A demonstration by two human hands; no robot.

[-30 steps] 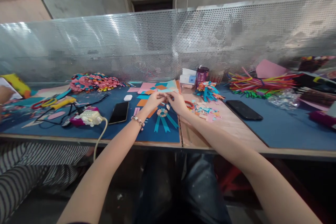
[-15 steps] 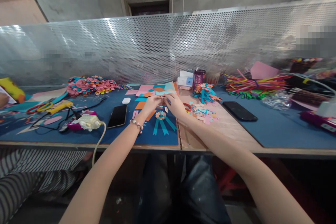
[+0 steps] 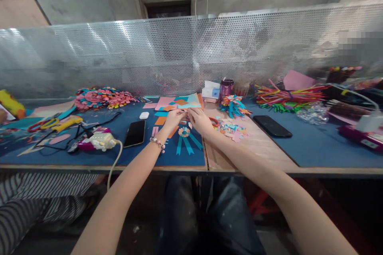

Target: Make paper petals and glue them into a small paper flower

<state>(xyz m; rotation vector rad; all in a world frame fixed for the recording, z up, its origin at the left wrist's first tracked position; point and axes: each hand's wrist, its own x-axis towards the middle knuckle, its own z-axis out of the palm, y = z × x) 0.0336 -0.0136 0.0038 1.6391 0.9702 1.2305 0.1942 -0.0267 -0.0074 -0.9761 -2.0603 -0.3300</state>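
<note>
My left hand [image 3: 176, 118] and my right hand [image 3: 199, 120] meet over the blue mat, fingers bent and pinched together. What lies between the fingertips is too small and hidden to make out. Just below them is a paper rosette [image 3: 184, 132] with a round peach and teal head and blue ribbon tails [image 3: 186, 145] with notched ends. Behind my fingers lie coloured paper sheets [image 3: 163, 102] with orange and teal pieces on top. An orange paper piece [image 3: 160, 120] and pink strips [image 3: 154, 131] lie left of my left hand.
A phone [image 3: 135, 133] and a white earphone case [image 3: 144, 115] lie to the left, near a power strip [image 3: 98, 140]. On the right are paper scraps [image 3: 235, 127], red-handled scissors [image 3: 214, 121], a bundle of paper ribbons [image 3: 235, 105] and a dark phone [image 3: 272, 126]. A perforated metal screen [image 3: 119, 59] stands behind.
Both hands stay pinched together in nearly the same place, with small finger shifts. The whole view has moved slightly; the rosette lies as before.
</note>
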